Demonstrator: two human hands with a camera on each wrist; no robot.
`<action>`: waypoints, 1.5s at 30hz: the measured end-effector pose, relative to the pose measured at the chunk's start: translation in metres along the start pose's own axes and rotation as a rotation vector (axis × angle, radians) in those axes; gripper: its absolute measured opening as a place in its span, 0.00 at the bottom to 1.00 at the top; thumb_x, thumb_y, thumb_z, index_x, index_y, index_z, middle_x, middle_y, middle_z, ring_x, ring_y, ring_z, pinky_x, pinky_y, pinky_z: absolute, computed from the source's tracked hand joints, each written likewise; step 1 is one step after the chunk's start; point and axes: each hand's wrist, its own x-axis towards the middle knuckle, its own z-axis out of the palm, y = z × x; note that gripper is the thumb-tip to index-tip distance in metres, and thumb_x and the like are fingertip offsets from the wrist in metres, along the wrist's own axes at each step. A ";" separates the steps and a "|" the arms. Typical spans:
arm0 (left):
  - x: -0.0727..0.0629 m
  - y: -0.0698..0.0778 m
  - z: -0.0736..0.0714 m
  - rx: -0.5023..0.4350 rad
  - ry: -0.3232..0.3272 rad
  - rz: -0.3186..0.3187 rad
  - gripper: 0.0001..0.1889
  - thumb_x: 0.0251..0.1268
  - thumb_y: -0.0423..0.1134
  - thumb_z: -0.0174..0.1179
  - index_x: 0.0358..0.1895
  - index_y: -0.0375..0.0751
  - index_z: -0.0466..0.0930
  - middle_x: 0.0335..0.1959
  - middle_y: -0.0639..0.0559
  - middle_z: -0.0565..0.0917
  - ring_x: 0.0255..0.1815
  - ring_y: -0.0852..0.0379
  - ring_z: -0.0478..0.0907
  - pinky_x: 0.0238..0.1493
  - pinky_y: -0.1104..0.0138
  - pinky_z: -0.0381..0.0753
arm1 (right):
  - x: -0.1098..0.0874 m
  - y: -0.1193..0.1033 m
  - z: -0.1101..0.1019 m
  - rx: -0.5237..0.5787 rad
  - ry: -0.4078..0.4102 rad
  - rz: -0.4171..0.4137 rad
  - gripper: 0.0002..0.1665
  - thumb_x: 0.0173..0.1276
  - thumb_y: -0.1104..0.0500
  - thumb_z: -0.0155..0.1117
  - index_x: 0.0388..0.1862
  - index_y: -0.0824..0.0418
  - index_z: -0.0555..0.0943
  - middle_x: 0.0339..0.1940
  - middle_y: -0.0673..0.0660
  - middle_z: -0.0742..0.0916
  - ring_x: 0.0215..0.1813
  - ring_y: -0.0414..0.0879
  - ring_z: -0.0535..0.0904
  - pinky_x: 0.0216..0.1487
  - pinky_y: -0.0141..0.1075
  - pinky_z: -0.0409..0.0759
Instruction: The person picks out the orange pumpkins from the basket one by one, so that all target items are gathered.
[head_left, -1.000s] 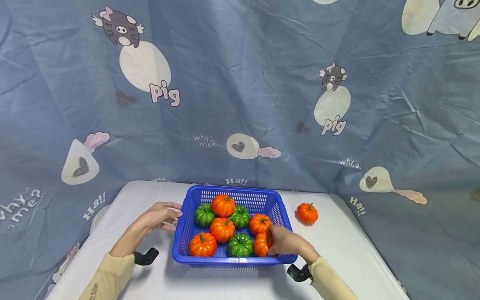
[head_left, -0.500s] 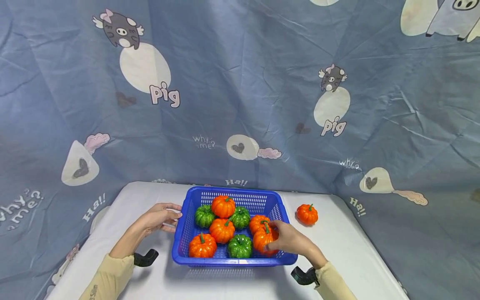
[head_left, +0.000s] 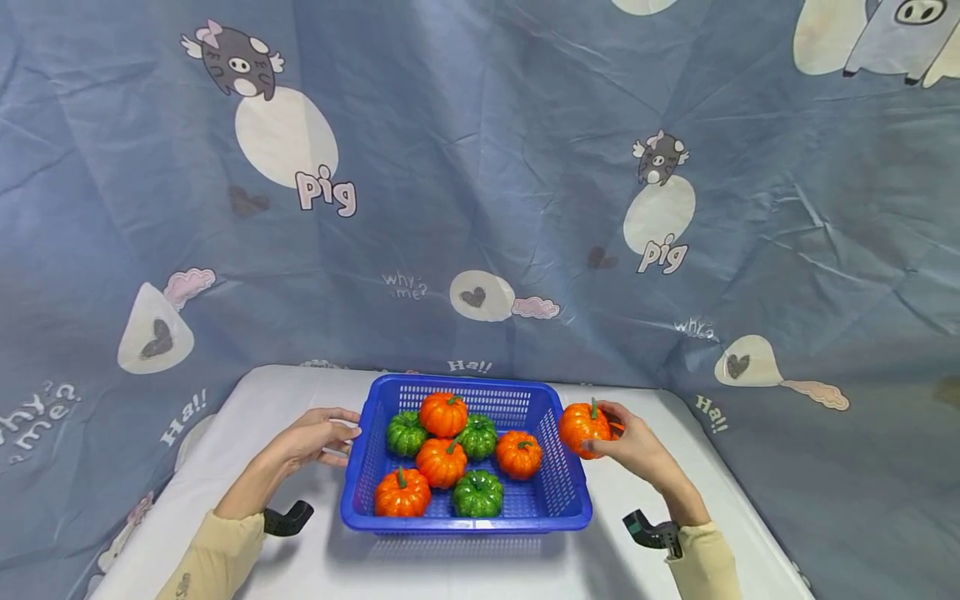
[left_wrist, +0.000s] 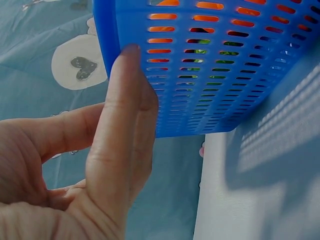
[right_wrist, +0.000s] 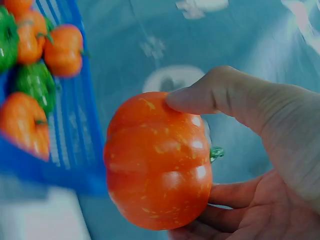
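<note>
My right hand (head_left: 639, 442) holds a small orange pumpkin (head_left: 584, 429) with a green stem, raised beside the blue basket's right rim. In the right wrist view, the thumb lies on one side of this pumpkin (right_wrist: 159, 162) and the fingers on the other. At the left end of the blue plastic basket (head_left: 457, 523), my left hand (head_left: 318, 437) touches the outer wall with fairly straight fingers. Inside the basket sit several orange pumpkins (head_left: 518, 454) and 3 green pumpkins (head_left: 477, 493). Another orange pumpkin on the table is mostly hidden behind my right hand.
The basket stands on a white-covered table (head_left: 300, 550). A blue cloth (head_left: 480, 208) with pig prints hangs behind and around the table. Slotted walls rise around the pumpkins in the basket.
My right hand has lifted an orange pumpkin from the basket's front right corner and carried it up and right, past the rim. My left hand has stayed at the basket's left side.
</note>
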 end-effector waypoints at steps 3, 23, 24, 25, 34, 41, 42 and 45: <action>-0.001 0.001 -0.001 -0.004 0.008 -0.004 0.24 0.66 0.35 0.58 0.61 0.26 0.65 0.34 0.47 0.84 0.33 0.54 0.84 0.38 0.57 0.87 | 0.002 0.017 -0.016 -0.016 0.046 0.030 0.43 0.57 0.60 0.69 0.68 0.73 0.63 0.63 0.72 0.74 0.62 0.65 0.74 0.58 0.46 0.80; -0.002 0.000 0.000 -0.006 -0.008 -0.002 0.25 0.66 0.36 0.57 0.62 0.25 0.63 0.35 0.47 0.84 0.33 0.55 0.83 0.39 0.57 0.87 | 0.006 0.139 -0.048 -0.010 0.248 0.341 0.44 0.64 0.56 0.62 0.68 0.81 0.54 0.62 0.78 0.69 0.60 0.65 0.70 0.59 0.48 0.73; -0.003 0.000 0.000 -0.007 -0.007 -0.002 0.25 0.66 0.36 0.57 0.61 0.25 0.64 0.35 0.47 0.84 0.33 0.54 0.83 0.39 0.56 0.87 | 0.006 0.144 -0.047 -0.007 0.254 0.349 0.45 0.64 0.56 0.61 0.68 0.82 0.53 0.63 0.79 0.69 0.61 0.65 0.69 0.61 0.49 0.72; -0.003 0.000 0.000 -0.009 -0.005 -0.001 0.25 0.66 0.35 0.57 0.61 0.25 0.64 0.34 0.47 0.84 0.33 0.54 0.83 0.39 0.56 0.87 | 0.006 0.148 -0.046 -0.003 0.259 0.358 0.46 0.64 0.56 0.61 0.68 0.82 0.52 0.63 0.79 0.68 0.61 0.66 0.68 0.62 0.50 0.71; -0.003 -0.001 0.000 -0.015 -0.008 0.001 0.25 0.66 0.36 0.58 0.61 0.26 0.65 0.34 0.48 0.83 0.33 0.54 0.83 0.39 0.56 0.87 | 0.005 0.177 -0.032 -0.021 0.283 0.383 0.48 0.65 0.55 0.62 0.70 0.81 0.50 0.66 0.81 0.64 0.65 0.71 0.65 0.69 0.59 0.65; -0.004 -0.001 0.001 -0.010 -0.002 0.007 0.24 0.66 0.36 0.58 0.61 0.26 0.65 0.34 0.47 0.84 0.33 0.54 0.83 0.38 0.56 0.87 | 0.007 0.179 -0.026 -0.020 0.326 0.348 0.50 0.61 0.54 0.64 0.70 0.81 0.51 0.66 0.81 0.64 0.65 0.72 0.64 0.67 0.60 0.66; -0.004 -0.001 0.001 -0.012 -0.002 0.006 0.24 0.66 0.36 0.58 0.61 0.26 0.65 0.34 0.47 0.84 0.33 0.54 0.83 0.38 0.56 0.87 | 0.007 0.178 -0.026 -0.015 0.322 0.352 0.51 0.62 0.54 0.65 0.70 0.81 0.50 0.66 0.81 0.63 0.65 0.72 0.64 0.68 0.60 0.65; -0.003 0.000 0.001 -0.008 0.002 0.004 0.24 0.66 0.36 0.58 0.61 0.26 0.65 0.34 0.48 0.84 0.33 0.54 0.83 0.38 0.57 0.87 | 0.005 0.173 -0.029 0.010 0.311 0.371 0.52 0.64 0.54 0.65 0.72 0.80 0.47 0.69 0.81 0.59 0.69 0.71 0.59 0.71 0.60 0.60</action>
